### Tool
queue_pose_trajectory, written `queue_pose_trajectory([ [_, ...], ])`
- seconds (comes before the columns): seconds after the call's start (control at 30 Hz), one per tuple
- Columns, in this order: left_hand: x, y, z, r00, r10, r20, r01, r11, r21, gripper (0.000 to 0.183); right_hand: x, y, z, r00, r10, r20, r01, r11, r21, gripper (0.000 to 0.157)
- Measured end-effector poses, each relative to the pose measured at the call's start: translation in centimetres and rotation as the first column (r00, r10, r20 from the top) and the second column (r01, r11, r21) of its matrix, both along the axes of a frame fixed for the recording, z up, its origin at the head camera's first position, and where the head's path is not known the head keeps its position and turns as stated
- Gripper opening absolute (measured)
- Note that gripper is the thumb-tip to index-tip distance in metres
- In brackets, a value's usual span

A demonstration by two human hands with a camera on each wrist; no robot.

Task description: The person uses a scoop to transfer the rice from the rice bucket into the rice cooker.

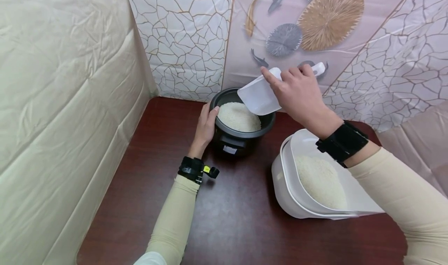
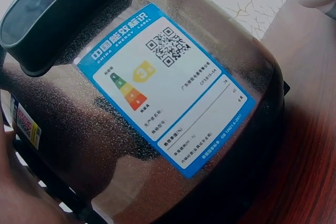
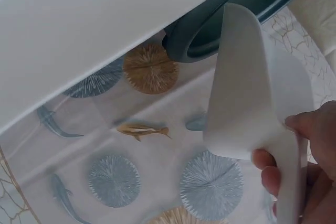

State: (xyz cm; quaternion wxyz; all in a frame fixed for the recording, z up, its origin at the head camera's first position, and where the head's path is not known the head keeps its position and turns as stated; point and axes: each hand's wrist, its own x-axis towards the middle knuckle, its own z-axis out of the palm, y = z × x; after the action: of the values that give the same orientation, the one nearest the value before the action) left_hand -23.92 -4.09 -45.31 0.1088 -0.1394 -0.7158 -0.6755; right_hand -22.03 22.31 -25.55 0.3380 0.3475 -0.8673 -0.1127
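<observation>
A dark rice cooker (image 1: 241,136) without a lid stands near the back of the table, white rice (image 1: 236,116) heaped inside. My left hand (image 1: 204,129) grips its left side, thumb at the rim. The left wrist view shows an energy label (image 2: 168,93) on the cooker's body. In my right hand (image 1: 301,96) is a white plastic scoop (image 1: 257,98), held by its handle and tilted with its lip over the cooker's opening. The right wrist view shows the scoop (image 3: 241,87) from outside, fingers wrapped round the handle; its inside is hidden there.
To the right, below my right forearm, sits a white rice bin (image 1: 280,179) with more rice (image 1: 320,181) in it. A patterned cloth wall (image 1: 189,43) rises behind the reddish-brown table (image 1: 231,218), and a cream padded wall (image 1: 70,121) runs along the left.
</observation>
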Motion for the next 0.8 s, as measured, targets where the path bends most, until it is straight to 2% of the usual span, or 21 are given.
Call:
queue_pose_trajectory([
  [0.07, 0.0, 0.0, 0.0, 1.000, 0.003, 0.004, -0.003, 1.000, -0.004, 0.057, 0.0, 0.2, -0.1, 0.999, -0.032, 0.029, 0.033, 0.999, -0.040, 0.049],
  [0.17, 0.0, 0.0, 0.0, 1.000, 0.008, 0.003, -0.008, 1.000, -0.008, 0.057, 0.0, 0.6, -0.2, 0.988, -0.095, 0.120, 0.108, 0.989, -0.103, 0.047],
  [0.33, -0.1, 0.0, 0.0, 1.000, 0.003, -0.002, -0.003, 1.000, -0.007, 0.056, 0.1, 1.5, 0.2, 0.935, -0.169, 0.312, 0.229, 0.958, -0.169, 0.042],
  [0.5, 0.0, 0.0, -0.1, 1.000, 0.001, -0.003, -0.001, 1.000, -0.008, 0.057, 0.2, 2.7, 1.0, 0.892, -0.174, 0.417, 0.266, 0.949, -0.172, 0.029],
  [0.57, 0.0, 0.1, -0.1, 1.000, -0.001, -0.003, 0.001, 1.000, -0.006, 0.057, 0.3, 3.2, 1.3, 0.865, -0.180, 0.469, 0.287, 0.943, -0.167, 0.024],
  [0.67, 0.1, 0.1, -0.2, 1.000, -0.002, -0.009, 0.002, 1.000, -0.003, 0.057, 0.4, 4.1, 1.8, 0.797, -0.189, 0.573, 0.339, 0.926, -0.166, 0.020],
  [0.73, 0.7, 0.1, 0.8, 1.000, -0.016, -0.007, 0.016, 1.000, 0.006, 0.056, 0.5, 4.8, 2.0, 0.766, -0.190, 0.614, 0.361, 0.917, -0.167, 0.015],
  [0.8, 1.4, 0.0, 1.8, 1.000, -0.029, -0.006, 0.029, 1.000, 0.006, 0.055, 0.7, 5.5, 2.1, 0.746, -0.179, 0.642, 0.372, 0.911, -0.177, 0.011],
])
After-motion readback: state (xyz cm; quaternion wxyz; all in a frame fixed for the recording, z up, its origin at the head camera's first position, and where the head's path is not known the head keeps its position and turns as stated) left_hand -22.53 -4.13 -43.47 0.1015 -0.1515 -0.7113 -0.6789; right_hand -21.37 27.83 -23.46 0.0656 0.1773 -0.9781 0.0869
